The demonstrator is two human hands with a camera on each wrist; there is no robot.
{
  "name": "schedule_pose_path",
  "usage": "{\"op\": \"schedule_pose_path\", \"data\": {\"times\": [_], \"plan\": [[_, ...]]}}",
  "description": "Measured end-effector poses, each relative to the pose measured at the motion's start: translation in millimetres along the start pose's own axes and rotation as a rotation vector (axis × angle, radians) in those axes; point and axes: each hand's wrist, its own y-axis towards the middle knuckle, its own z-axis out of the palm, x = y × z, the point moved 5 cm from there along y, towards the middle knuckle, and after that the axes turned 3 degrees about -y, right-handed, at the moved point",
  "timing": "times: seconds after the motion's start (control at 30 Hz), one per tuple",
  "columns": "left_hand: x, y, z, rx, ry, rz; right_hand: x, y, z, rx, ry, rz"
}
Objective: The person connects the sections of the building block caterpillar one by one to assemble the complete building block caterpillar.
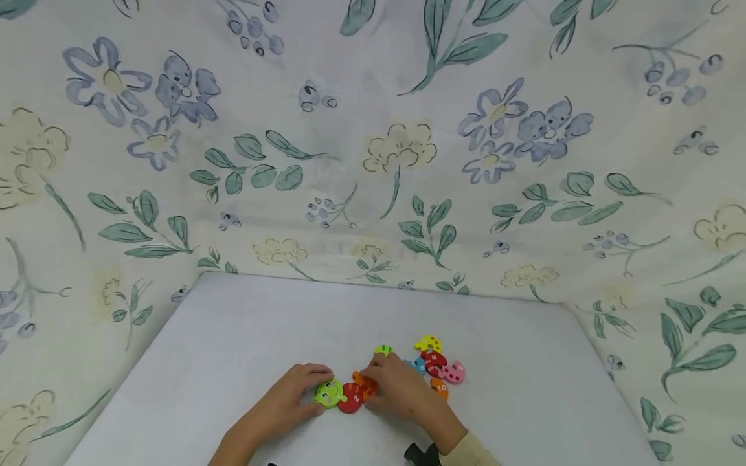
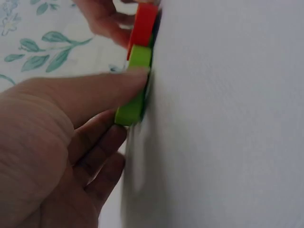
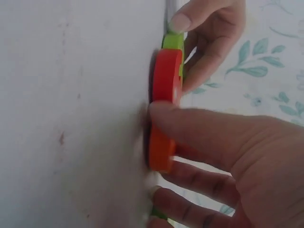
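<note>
A row of flat wooden puzzle pieces lies near the front of the white table (image 1: 233,336): a green face piece (image 1: 329,393), a red piece (image 1: 351,399) joined to it, then an orange piece (image 1: 366,386). My left hand (image 1: 317,385) pinches the green piece (image 2: 135,90) between thumb and fingers. My right hand (image 1: 374,380) pinches the orange piece (image 3: 161,149), its thumb lying across the top. In the right wrist view the red piece (image 3: 167,76) sits between the orange piece and the green piece (image 3: 173,42). The left wrist view shows the red piece (image 2: 142,26) just beyond the green one.
Several loose pieces lie just right of my right hand: yellow (image 1: 428,343), red (image 1: 434,361), pink (image 1: 452,373), blue (image 1: 417,366), orange (image 1: 440,389) and a small green one (image 1: 383,350). A floral cloth (image 1: 373,162) rises behind and beside the table.
</note>
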Motion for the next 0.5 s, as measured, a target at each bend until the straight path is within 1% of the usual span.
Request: {"op": "schedule_pose_path", "data": {"times": [0.13,0.27,0.4,0.5], "plan": [[-0.8,0.4,-4.6,-0.039,0.034,0.003,2.2,-1.2,1.7,0.021,0.028,0.006],[-2.9,1.5,-5.3,-0.046,0.034,-0.003,5.5,-3.2,2.4,-0.002,0.016,0.020],[-4.6,4.4,-2.4,-0.056,0.015,-0.030,5.7,-5.1,3.8,-0.021,0.000,0.037],[-6.6,8.8,1.7,-0.074,0.044,-0.049,4.4,-5.9,4.7,-0.031,-0.004,0.042]]}}
